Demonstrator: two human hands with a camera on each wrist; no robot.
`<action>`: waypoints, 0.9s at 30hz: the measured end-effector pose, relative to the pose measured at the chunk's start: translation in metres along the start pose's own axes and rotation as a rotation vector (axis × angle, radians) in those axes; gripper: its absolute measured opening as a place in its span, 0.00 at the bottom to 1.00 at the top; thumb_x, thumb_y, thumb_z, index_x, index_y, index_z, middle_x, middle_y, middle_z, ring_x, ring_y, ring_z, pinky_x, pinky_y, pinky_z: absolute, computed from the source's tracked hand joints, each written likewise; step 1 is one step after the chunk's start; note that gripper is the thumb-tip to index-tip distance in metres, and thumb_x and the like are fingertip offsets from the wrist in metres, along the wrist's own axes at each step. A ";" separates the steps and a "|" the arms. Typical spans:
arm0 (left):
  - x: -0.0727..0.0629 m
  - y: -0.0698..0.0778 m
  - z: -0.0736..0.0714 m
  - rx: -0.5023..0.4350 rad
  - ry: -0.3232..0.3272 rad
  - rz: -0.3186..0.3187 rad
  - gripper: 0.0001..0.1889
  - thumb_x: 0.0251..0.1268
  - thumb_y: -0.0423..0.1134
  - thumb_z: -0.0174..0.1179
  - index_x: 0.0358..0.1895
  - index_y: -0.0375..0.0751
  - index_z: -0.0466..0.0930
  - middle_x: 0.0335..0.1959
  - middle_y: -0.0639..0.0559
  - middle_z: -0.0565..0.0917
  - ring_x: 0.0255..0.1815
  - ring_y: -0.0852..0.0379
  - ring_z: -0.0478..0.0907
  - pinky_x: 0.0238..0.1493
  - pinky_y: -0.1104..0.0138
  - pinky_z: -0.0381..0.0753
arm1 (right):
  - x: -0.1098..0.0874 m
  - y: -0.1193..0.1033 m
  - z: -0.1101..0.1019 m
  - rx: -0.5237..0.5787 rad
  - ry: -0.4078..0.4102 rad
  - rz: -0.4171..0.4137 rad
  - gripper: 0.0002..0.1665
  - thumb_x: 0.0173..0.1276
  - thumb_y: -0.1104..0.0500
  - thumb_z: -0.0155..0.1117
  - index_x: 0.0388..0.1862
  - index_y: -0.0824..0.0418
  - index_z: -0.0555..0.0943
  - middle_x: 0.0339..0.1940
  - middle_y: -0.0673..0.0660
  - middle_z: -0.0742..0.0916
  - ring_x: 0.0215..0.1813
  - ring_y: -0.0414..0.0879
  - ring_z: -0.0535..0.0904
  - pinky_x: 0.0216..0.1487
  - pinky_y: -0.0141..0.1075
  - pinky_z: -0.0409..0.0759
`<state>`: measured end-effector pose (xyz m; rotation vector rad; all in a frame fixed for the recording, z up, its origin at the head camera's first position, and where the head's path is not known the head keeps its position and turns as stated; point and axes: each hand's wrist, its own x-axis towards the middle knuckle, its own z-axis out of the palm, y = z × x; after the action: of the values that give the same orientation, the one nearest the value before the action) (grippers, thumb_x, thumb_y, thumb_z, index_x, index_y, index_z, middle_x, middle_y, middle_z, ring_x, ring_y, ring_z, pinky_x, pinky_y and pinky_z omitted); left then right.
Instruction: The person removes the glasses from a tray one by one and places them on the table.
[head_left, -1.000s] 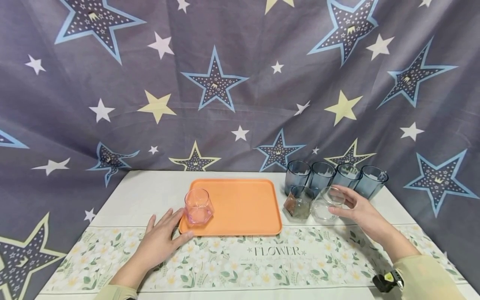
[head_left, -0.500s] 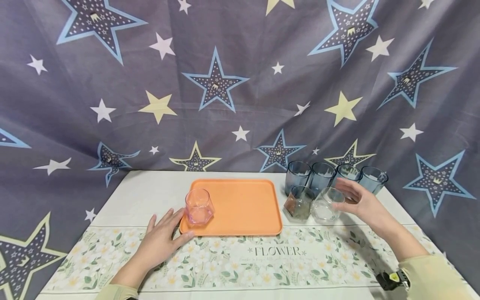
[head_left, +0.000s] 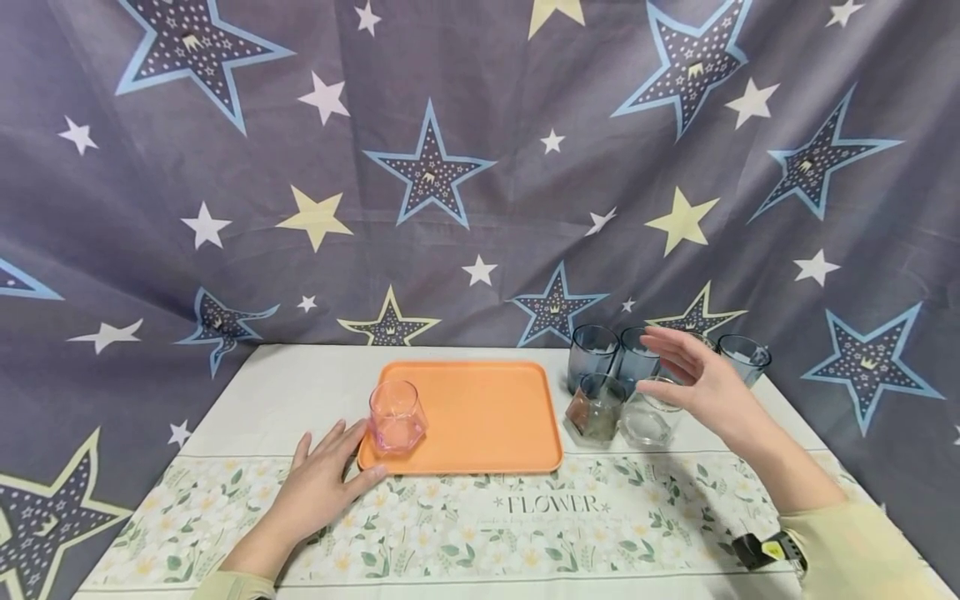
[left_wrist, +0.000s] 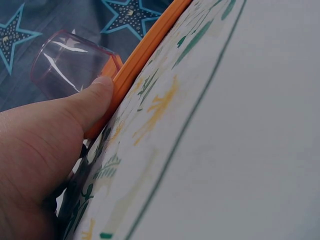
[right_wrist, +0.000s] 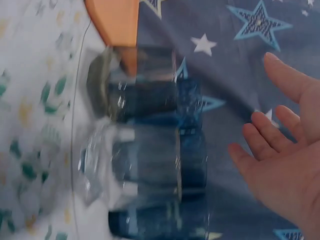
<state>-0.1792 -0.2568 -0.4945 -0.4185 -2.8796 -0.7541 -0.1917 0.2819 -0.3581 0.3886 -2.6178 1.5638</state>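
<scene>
An orange tray (head_left: 480,417) lies on the table, and a pink clear glass (head_left: 397,417) stands upright at its left end. My left hand (head_left: 318,487) rests at the tray's front left corner; in the left wrist view its thumb (left_wrist: 102,87) touches the tray's edge beside the glass. My right hand (head_left: 708,392) is raised above a clear glass (head_left: 647,421), holding nothing, its fingers apart from the rim. It partly hides that glass in the head view. Left of the clear glass stands a smoky grey glass (head_left: 595,412).
Behind the two front glasses stands a row of several blue glasses (head_left: 592,358), partly hidden by my right hand. A floral runner (head_left: 480,533) crosses the white table's front. A star-patterned curtain (head_left: 480,225) hangs behind the table.
My right hand has come away from the clear glass and risen above it. That glass stays in its place on the table. The left hand and tray look unmoved.
</scene>
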 end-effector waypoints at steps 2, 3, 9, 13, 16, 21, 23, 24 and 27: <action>0.000 -0.001 0.000 0.002 0.002 0.001 0.47 0.78 0.64 0.66 0.84 0.33 0.67 0.81 0.33 0.72 0.85 0.27 0.60 0.81 0.25 0.36 | 0.003 -0.007 0.007 0.013 -0.011 -0.019 0.51 0.75 0.53 0.80 0.90 0.53 0.65 0.85 0.58 0.74 0.87 0.61 0.64 0.70 0.21 0.73; -0.001 -0.001 0.000 0.003 0.002 0.001 0.46 0.78 0.64 0.66 0.84 0.33 0.67 0.81 0.32 0.72 0.85 0.27 0.60 0.81 0.25 0.36 | 0.005 -0.009 0.011 0.024 -0.017 -0.026 0.50 0.75 0.54 0.80 0.89 0.53 0.65 0.85 0.58 0.74 0.87 0.61 0.65 0.71 0.22 0.73; -0.002 0.001 -0.002 -0.001 0.004 0.004 0.46 0.78 0.63 0.67 0.84 0.32 0.67 0.81 0.32 0.72 0.85 0.27 0.60 0.81 0.25 0.36 | 0.016 -0.019 0.034 0.082 -0.054 -0.060 0.48 0.75 0.57 0.80 0.88 0.56 0.68 0.83 0.57 0.76 0.86 0.58 0.66 0.76 0.29 0.73; -0.002 0.002 -0.002 -0.012 -0.001 0.000 0.46 0.79 0.63 0.66 0.84 0.32 0.67 0.81 0.31 0.72 0.85 0.27 0.59 0.81 0.25 0.36 | 0.023 -0.025 0.050 0.097 -0.084 -0.088 0.47 0.74 0.57 0.81 0.87 0.55 0.69 0.82 0.56 0.77 0.86 0.57 0.67 0.78 0.34 0.73; -0.001 0.002 -0.002 -0.014 -0.004 0.000 0.46 0.79 0.63 0.66 0.84 0.32 0.67 0.81 0.31 0.72 0.86 0.27 0.59 0.81 0.25 0.36 | 0.031 -0.028 0.065 0.120 -0.104 -0.115 0.46 0.73 0.59 0.81 0.86 0.55 0.70 0.81 0.57 0.78 0.84 0.58 0.69 0.81 0.40 0.71; -0.001 0.000 -0.002 -0.009 -0.005 0.004 0.46 0.79 0.63 0.66 0.85 0.32 0.66 0.81 0.32 0.72 0.86 0.27 0.59 0.81 0.25 0.36 | 0.041 -0.035 0.092 0.167 -0.142 -0.125 0.45 0.72 0.64 0.81 0.84 0.56 0.72 0.80 0.56 0.80 0.83 0.55 0.72 0.83 0.44 0.68; -0.001 -0.001 -0.002 -0.006 -0.002 0.007 0.46 0.79 0.63 0.66 0.84 0.32 0.67 0.81 0.32 0.72 0.85 0.27 0.59 0.81 0.25 0.36 | 0.045 -0.038 0.103 0.182 -0.158 -0.132 0.45 0.71 0.65 0.81 0.84 0.58 0.73 0.79 0.57 0.81 0.82 0.54 0.73 0.83 0.43 0.68; -0.001 -0.001 -0.001 -0.005 0.000 0.008 0.46 0.79 0.63 0.66 0.85 0.32 0.67 0.81 0.32 0.72 0.85 0.27 0.59 0.81 0.25 0.36 | 0.047 -0.040 0.108 0.190 -0.164 -0.136 0.45 0.71 0.66 0.81 0.84 0.59 0.73 0.79 0.57 0.81 0.82 0.54 0.73 0.83 0.42 0.69; 0.000 -0.001 0.000 -0.002 -0.001 0.008 0.46 0.79 0.63 0.66 0.85 0.32 0.66 0.81 0.32 0.72 0.85 0.27 0.59 0.82 0.26 0.36 | 0.053 -0.043 0.123 0.215 -0.184 -0.161 0.44 0.70 0.68 0.81 0.83 0.61 0.74 0.78 0.58 0.82 0.81 0.55 0.74 0.82 0.42 0.70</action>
<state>-0.1792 -0.2581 -0.4947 -0.4308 -2.8770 -0.7562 -0.2231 0.1451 -0.3707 0.7725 -2.4722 1.8381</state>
